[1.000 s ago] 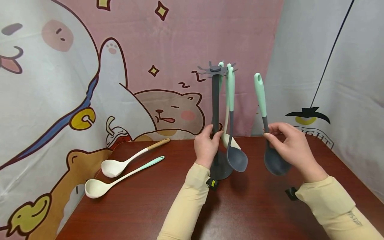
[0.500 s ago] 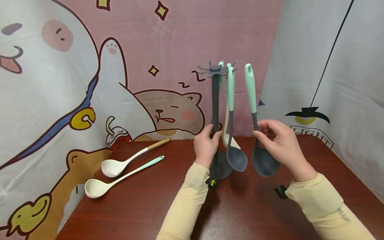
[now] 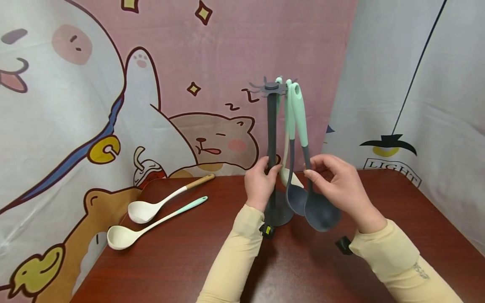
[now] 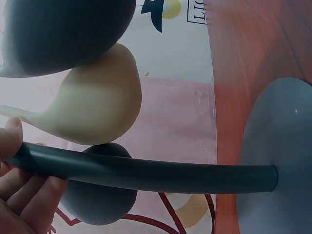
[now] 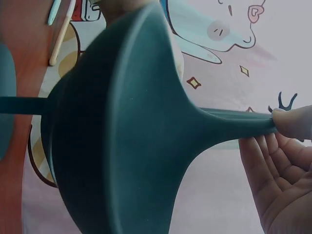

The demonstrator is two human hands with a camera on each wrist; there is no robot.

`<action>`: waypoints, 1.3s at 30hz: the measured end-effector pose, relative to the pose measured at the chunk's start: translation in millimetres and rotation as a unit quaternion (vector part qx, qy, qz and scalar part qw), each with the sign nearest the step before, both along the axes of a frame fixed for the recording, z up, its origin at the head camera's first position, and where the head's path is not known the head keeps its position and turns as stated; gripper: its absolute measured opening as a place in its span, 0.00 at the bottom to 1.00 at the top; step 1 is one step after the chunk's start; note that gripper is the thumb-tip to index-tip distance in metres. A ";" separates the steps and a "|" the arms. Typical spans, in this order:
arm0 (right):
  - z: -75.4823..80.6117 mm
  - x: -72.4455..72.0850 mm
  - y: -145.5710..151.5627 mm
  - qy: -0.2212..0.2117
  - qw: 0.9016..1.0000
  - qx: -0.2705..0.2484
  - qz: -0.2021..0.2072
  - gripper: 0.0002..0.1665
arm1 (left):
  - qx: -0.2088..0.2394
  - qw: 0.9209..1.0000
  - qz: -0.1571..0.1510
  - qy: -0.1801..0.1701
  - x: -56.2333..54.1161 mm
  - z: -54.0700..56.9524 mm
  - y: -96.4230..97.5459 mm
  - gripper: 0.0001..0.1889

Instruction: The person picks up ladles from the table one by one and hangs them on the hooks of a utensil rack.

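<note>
My left hand (image 3: 259, 185) grips the pole of a dark grey utensil stand (image 3: 272, 130), whose hooked top carries several mint-handled utensils. Thumb and fingers of my right hand (image 3: 342, 187) pinch the grey neck of a ladle (image 3: 322, 214). Its mint handle points up and leans left, overlapping the hooks in the head view. Just left of it hangs another grey ladle (image 3: 296, 200). Behind that hangs a cream utensil (image 4: 102, 102), broad in the left wrist view. A dark rounded utensil (image 4: 100, 207) shows behind the pole there. The held ladle's bowl (image 5: 146, 122) fills much of the right wrist view.
On the left of the brown table (image 3: 182, 269) lie a white ladle (image 3: 144, 211) with a wooden handle and a cream ladle (image 3: 122, 237) with a mint handle. The stand's round base (image 4: 287, 146) sits on the table. A cartoon-printed cloth (image 3: 219, 54) hangs behind.
My right hand has moved left with the ladle, from apart at the right to right beside the hanging ladle; its handle top now overlaps the hooks. My left hand stays on the pole.
</note>
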State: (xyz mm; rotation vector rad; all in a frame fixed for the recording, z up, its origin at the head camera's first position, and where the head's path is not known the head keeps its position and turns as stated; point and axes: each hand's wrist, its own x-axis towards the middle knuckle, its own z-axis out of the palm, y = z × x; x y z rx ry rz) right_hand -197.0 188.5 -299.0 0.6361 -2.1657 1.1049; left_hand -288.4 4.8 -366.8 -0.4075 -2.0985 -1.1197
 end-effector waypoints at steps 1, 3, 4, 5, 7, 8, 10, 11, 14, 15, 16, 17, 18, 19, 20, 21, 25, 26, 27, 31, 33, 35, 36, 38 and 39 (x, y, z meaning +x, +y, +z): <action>-0.1 0.0 -0.9 0.002 1.000 0.002 0.000 0.10 | 0.000 1.000 0.000 -0.002 0.3 0.3 0.0 0.09; -0.3 -0.1 -2.5 0.005 1.000 0.005 -0.001 0.10 | 0.000 1.000 -0.001 -0.005 0.8 0.9 -0.1 0.09; -0.5 -0.3 -3.3 0.003 1.000 0.006 -0.001 0.10 | 0.000 1.000 -0.001 -0.007 0.8 1.1 -0.1 0.09; -0.7 -0.5 -4.1 0.000 1.000 0.007 0.000 0.09 | 0.001 1.000 -0.001 -0.008 0.8 1.3 -0.1 0.09; -1.0 -1.0 -5.6 -0.005 1.000 0.006 0.001 0.09 | 0.002 1.000 -0.001 -0.009 1.0 1.6 -0.2 0.09; -1.3 -1.2 -6.3 -0.009 1.000 0.005 0.003 0.09 | 0.003 1.000 -0.001 -0.009 1.0 1.7 -0.2 0.09; -1.9 -1.3 -7.5 -0.020 1.000 0.004 0.006 0.08 | 0.003 1.000 -0.001 -0.009 1.0 1.8 0.0 0.09; -2.1 -1.2 -8.1 -0.023 1.000 0.004 0.007 0.08 | 0.002 1.000 0.000 -0.008 1.0 1.8 0.0 0.09; -2.5 -1.6 -9.5 -0.034 0.999 0.007 0.011 0.08 | 0.000 1.000 0.001 -0.007 1.0 1.6 0.2 0.09; -2.5 -1.6 -10.0 -0.038 0.999 0.007 0.013 0.07 | -0.001 1.000 0.002 -0.006 0.9 1.5 0.3 0.09; -2.5 -1.8 -10.5 -0.040 0.999 0.010 0.014 0.07 | -0.002 1.000 0.002 -0.005 0.8 1.4 0.3 0.09; -2.4 -1.9 -11.1 -0.041 0.999 0.013 0.013 0.07 | -0.002 1.000 0.002 -0.004 0.7 1.3 0.3 0.09; -2.3 -2.0 -11.6 -0.043 0.999 0.016 0.012 0.07 | -0.002 1.000 0.003 -0.002 0.6 1.3 0.3 0.09; -2.2 -2.1 -12.2 -0.045 0.999 0.018 0.011 0.07 | -0.002 1.000 0.003 -0.001 0.6 1.2 0.3 0.09; -2.0 -2.1 -12.9 -0.047 0.999 0.019 0.011 0.07 | -0.002 1.000 0.003 0.001 0.6 1.2 0.2 0.09; -2.0 -2.2 -13.5 -0.049 0.999 0.022 0.009 0.08 | -0.003 1.000 0.004 0.002 0.5 1.0 0.2 0.09; -1.6 -3.3 -16.1 -0.051 0.998 0.028 0.008 0.08 | -0.002 1.000 0.005 0.000 0.6 0.6 0.0 0.09; -1.5 -3.6 -16.6 -0.052 0.998 0.030 0.009 0.09 | -0.001 1.000 0.006 -0.001 0.6 0.4 -0.1 0.09; -1.4 -3.9 -17.1 -0.053 0.998 0.032 0.009 0.09 | -0.001 1.000 0.006 -0.003 0.5 0.2 -0.1 0.09; -0.9 -5.3 -17.8 -0.059 0.997 0.042 0.008 0.09 | 0.001 1.000 0.006 -0.006 0.8 0.0 -0.1 0.10; -0.5 -6.2 -17.8 -0.062 0.997 0.047 0.008 0.09 | 0.001 1.000 0.006 -0.006 0.8 -0.3 0.1 0.10; -0.1 -7.4 -17.7 -0.063 0.997 0.051 0.009 0.09 | 0.001 1.000 0.006 -0.004 0.7 -0.4 0.3 0.09; 0.1 -8.0 -17.5 -0.064 0.997 0.053 0.010 0.09 | 0.002 1.000 0.006 -0.003 0.7 -0.3 0.3 0.09; 0.5 -9.4 -16.8 -0.063 0.996 0.058 0.014 0.09 | 0.003 1.000 0.005 -0.003 1.0 -0.1 0.3 0.09; 0.9 -10.1 -16.2 -0.061 0.996 0.061 0.016 0.09 | 0.003 1.000 0.004 -0.004 0.9 -0.2 0.3 0.09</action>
